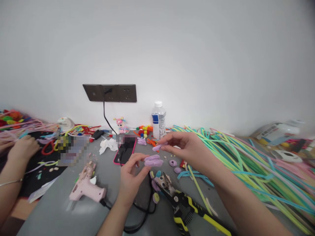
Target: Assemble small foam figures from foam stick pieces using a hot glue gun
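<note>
My left hand [131, 175] pinches a stack of purple fuzzy pipe-cleaner coils [153, 160] between thumb and fingers, above the grey table [61, 213]. Just above it, my right hand [183, 146] pinches a single purple coil [159, 147] at its fingertips, a little apart from the stack. More purple coils [173, 163] lie on the table below the right hand. A pair of yellow-and-black pliers [182, 203] lies under my hands, and a pink glue gun [86, 188] rests to the left of my left hand.
A large heap of green, blue and pink pipe cleaners [246, 164] covers the right side. A phone in a pink case [126, 150], a water bottle [158, 120], a small doll [120, 124] and a wall socket [110, 93] are behind. Another person's hand [22, 149] works at the far left.
</note>
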`<state>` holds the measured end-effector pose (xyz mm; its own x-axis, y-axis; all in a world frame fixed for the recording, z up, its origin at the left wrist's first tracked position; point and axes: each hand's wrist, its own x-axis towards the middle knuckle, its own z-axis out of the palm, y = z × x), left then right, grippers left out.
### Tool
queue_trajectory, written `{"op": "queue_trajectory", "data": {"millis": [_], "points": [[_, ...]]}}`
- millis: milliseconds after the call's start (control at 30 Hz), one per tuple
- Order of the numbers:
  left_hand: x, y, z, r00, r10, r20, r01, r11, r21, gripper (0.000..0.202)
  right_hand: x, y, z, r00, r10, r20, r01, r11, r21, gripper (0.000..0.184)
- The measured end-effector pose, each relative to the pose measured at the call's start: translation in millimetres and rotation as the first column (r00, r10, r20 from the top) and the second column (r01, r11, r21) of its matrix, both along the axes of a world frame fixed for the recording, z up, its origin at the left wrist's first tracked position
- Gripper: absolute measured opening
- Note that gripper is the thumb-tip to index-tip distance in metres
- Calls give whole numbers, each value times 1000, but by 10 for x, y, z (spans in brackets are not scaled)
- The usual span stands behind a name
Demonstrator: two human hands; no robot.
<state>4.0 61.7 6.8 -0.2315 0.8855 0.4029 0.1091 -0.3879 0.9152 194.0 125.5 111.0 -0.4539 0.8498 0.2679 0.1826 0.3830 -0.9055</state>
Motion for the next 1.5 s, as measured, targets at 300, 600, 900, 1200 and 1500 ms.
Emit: {"op": "queue_trajectory", "data": {"millis": [300,600,900,1200,1500], "points": [[-21,-15,12,1000,-2,-3,2,996,88,16,92,250,-251,967,-112,228,101,993,60,12],[-473,-399,191,934,336,-119,-308,929,203,15,-5,373,-769,871,-92,482,84,996,38,16],[-995,-868,510,747,598,289,-664,694,280,19,-1195,-584,-375,836,219,502,-274,961,38,28],[-997,-996,483,830,496,255,-555,777,297,21,-2064,-771,-827,759,201,619,-280,959,32,50],[-772,-385,417,951,292,-99,-233,891,389,16,-322,-311,-351,868,-53,-494,-218,852,-475,44]]}}
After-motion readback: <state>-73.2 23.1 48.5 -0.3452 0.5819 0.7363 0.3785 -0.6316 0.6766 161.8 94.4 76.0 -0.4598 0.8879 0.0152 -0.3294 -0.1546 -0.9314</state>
